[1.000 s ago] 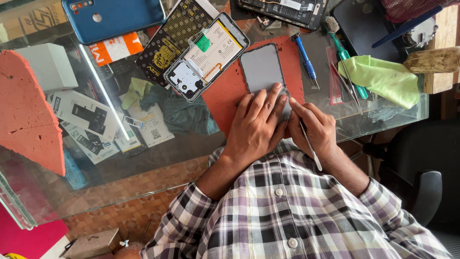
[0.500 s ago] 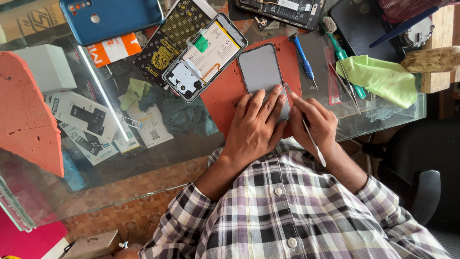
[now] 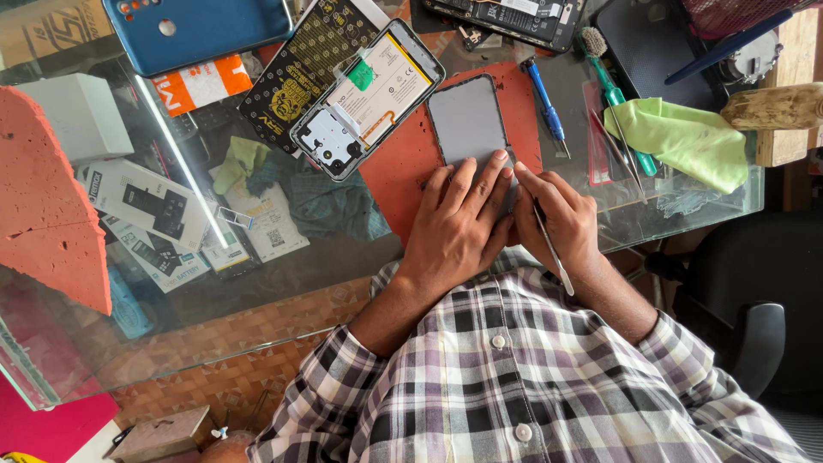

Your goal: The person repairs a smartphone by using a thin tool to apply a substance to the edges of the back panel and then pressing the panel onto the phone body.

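Note:
A grey phone screen panel lies face down on a red work mat on a glass table. My left hand lies flat on the panel's near end and presses it down. My right hand holds a thin metal tool like a pen, its tip at the panel's near right edge. An opened phone body with its battery showing lies to the left of the panel.
A blue screwdriver, a green-handled tool and a green cloth lie to the right. A blue phone back cover, a white box and a red foam block are at the left. The table's near edge runs by my hands.
Both hands stay on the panel's near end. The view has shifted only slightly; no object has visibly moved.

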